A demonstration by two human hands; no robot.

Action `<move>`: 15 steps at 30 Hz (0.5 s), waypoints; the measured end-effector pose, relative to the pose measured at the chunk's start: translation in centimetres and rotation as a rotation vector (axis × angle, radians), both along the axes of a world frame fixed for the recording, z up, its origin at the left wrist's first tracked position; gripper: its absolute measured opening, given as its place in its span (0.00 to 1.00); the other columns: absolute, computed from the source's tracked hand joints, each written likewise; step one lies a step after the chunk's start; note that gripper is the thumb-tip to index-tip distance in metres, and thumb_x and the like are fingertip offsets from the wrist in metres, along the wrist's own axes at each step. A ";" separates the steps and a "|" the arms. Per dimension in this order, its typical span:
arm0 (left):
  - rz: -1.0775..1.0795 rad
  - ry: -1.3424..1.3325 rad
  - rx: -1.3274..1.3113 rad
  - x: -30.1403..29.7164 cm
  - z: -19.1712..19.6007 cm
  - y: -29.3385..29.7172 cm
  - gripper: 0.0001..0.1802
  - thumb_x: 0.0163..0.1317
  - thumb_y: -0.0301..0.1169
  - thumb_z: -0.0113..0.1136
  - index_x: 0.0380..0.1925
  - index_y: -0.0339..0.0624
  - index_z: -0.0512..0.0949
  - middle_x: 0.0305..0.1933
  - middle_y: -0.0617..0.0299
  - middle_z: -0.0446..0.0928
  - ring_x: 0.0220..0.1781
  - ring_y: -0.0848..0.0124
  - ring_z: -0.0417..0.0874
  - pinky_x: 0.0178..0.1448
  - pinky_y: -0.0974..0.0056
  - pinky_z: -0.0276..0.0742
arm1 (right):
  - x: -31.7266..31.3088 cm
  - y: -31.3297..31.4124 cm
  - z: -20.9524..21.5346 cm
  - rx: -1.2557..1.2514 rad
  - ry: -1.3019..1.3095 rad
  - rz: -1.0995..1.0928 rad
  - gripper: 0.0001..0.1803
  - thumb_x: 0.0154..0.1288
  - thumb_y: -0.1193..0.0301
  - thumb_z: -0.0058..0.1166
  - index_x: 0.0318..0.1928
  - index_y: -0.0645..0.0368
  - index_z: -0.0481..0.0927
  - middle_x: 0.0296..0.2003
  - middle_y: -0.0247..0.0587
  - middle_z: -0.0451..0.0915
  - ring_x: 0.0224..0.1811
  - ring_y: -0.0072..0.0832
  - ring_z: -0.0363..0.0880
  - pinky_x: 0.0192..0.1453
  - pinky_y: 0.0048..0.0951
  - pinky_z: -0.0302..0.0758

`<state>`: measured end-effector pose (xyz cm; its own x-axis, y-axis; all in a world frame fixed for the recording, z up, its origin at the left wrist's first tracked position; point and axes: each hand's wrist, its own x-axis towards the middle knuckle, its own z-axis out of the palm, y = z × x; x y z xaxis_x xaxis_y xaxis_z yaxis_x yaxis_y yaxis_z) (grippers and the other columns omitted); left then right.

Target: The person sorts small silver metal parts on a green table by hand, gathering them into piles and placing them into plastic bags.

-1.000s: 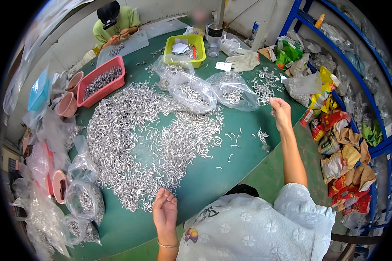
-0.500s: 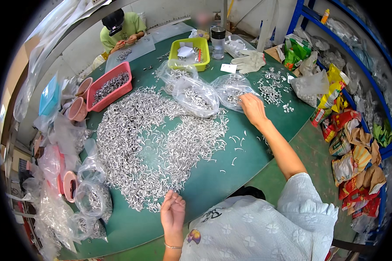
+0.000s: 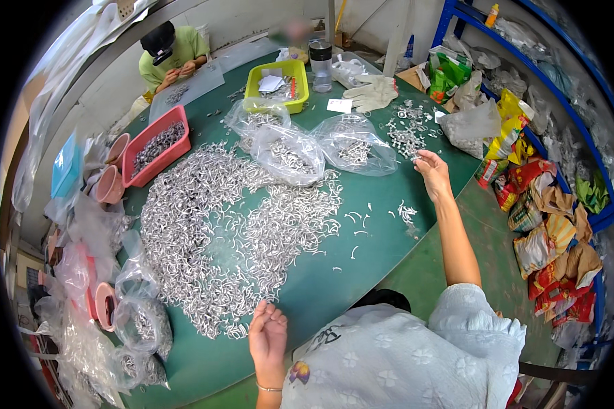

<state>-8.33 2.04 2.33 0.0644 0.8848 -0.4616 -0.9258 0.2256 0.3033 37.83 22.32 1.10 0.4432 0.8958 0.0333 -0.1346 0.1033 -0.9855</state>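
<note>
Where the green table [image 3: 334, 286] meets its left edge, clear bags [image 3: 82, 320] and pink bowls [image 3: 109, 184] crowd the rim, so little room is free there. Next comes a red tray [image 3: 158, 144] of small silver pieces, and beside it a big pile of silver hooks [image 3: 211, 225] spreads over the middle of the table. At the near edge, the left hand [image 3: 267, 337] rests just beside the pile's lower end, with its fingers curled loosely and nothing clearly held. Bare green shows between this hand and the right side, with only a few loose hooks on it. Farther back sit a yellow-green tray [image 3: 280, 85] and two clear bags of pieces [image 3: 320, 146]. On the right, the right hand [image 3: 432, 172] reaches out near a small heap of white pieces [image 3: 406, 136]; its fingers bend down, and I cannot tell if they hold anything. Past the right edge, coloured packets [image 3: 546, 232] lie on the floor by blue shelves [image 3: 525, 61]. At the far edge, another person [image 3: 174, 51] sits working.
</note>
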 end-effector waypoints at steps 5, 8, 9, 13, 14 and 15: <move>0.018 0.039 -0.006 0.1 0.3 -0.2 0.14 0.59 0.17 0.51 0.46 0.35 0.71 0.36 0.60 0.71 0.35 0.70 0.70 0.42 0.66 0.71 | 1.6 1.3 -1.6 -0.019 -0.001 -0.092 0.18 0.58 0.84 0.56 0.51 0.68 0.74 0.44 0.43 0.78 0.44 0.27 0.79 0.49 0.26 0.78; 0.011 0.021 0.015 -0.1 0.1 -0.4 0.14 0.59 0.17 0.50 0.46 0.35 0.71 0.36 0.59 0.71 0.35 0.70 0.71 0.42 0.66 0.71 | 1.7 2.1 -2.0 -0.005 -0.027 -0.113 0.19 0.58 0.85 0.55 0.51 0.68 0.75 0.45 0.44 0.79 0.44 0.28 0.80 0.50 0.26 0.78; 0.010 0.016 0.019 -0.1 0.1 -0.5 0.14 0.59 0.17 0.50 0.46 0.35 0.71 0.36 0.59 0.71 0.35 0.70 0.71 0.42 0.66 0.71 | 2.0 2.6 -2.0 0.004 -0.063 -0.124 0.19 0.58 0.86 0.55 0.51 0.68 0.75 0.45 0.44 0.79 0.44 0.28 0.80 0.50 0.26 0.78; 0.004 0.003 -0.017 0.3 0.6 -0.1 0.17 0.58 0.15 0.49 0.48 0.37 0.68 0.36 0.60 0.69 0.35 0.70 0.70 0.42 0.66 0.72 | 3.1 4.4 -1.6 -0.158 -0.354 -0.149 0.19 0.58 0.85 0.56 0.52 0.67 0.76 0.44 0.44 0.80 0.44 0.28 0.80 0.49 0.26 0.77; 0.001 0.005 -0.016 0.3 0.6 0.0 0.16 0.58 0.15 0.49 0.48 0.37 0.68 0.36 0.60 0.69 0.35 0.70 0.70 0.42 0.66 0.72 | 3.0 4.3 -1.8 -0.164 -0.504 -0.202 0.18 0.58 0.84 0.56 0.50 0.65 0.78 0.41 0.45 0.82 0.40 0.31 0.82 0.47 0.30 0.77; -0.004 0.008 -0.014 0.3 0.5 -0.1 0.16 0.58 0.15 0.49 0.48 0.37 0.68 0.36 0.60 0.69 0.35 0.70 0.70 0.42 0.66 0.72 | 3.0 4.0 -2.0 -0.140 -0.656 -0.251 0.17 0.57 0.84 0.56 0.49 0.65 0.79 0.40 0.46 0.82 0.39 0.32 0.82 0.46 0.31 0.77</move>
<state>-8.01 1.94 2.81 0.0642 0.8777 -0.4748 -0.9226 0.2336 0.3070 40.85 26.30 -0.93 0.5641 0.7850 0.2560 0.5019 -0.0798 -0.8613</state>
